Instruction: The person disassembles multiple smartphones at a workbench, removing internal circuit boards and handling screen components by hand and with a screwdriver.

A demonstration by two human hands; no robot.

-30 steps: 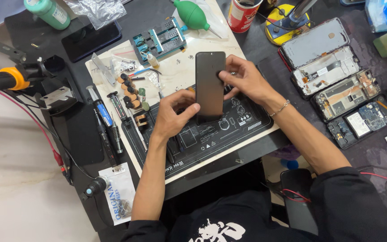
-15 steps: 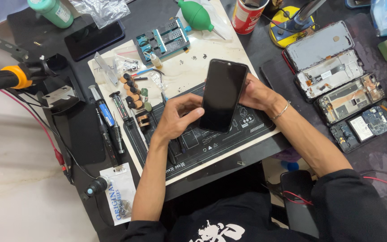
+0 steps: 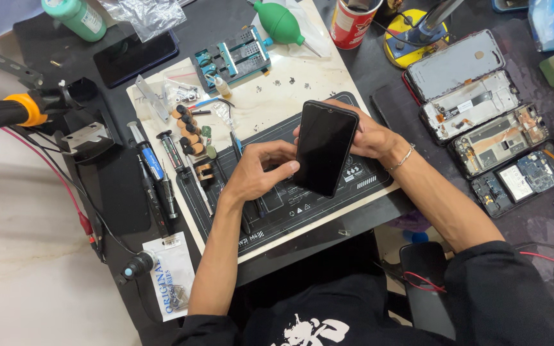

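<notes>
Both hands — left hand (image 3: 256,172), right hand (image 3: 368,134) — grip the black smartphone (image 3: 324,148), closed up, over the repair mat (image 3: 328,192) — apparently reassembled, awaiting testing.

Phone (image 3: 324,148) held over the work mat (image 3: 328,192), left hand (image 3: 258,170) at its left edge, right hand (image 3: 370,136) behind its right edge. Screwdrivers (image 3: 158,173) along mat's left edge. Blower bulb (image 3: 280,22) and can (image 3: 354,22) at far edge. Opened phones (image 3: 482,122) right of mat.

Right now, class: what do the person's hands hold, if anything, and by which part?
Both hold a black phone, screen up, above the dark work mat. The left hand grips its lower left edge; the right hand grips its upper right edge.
</notes>
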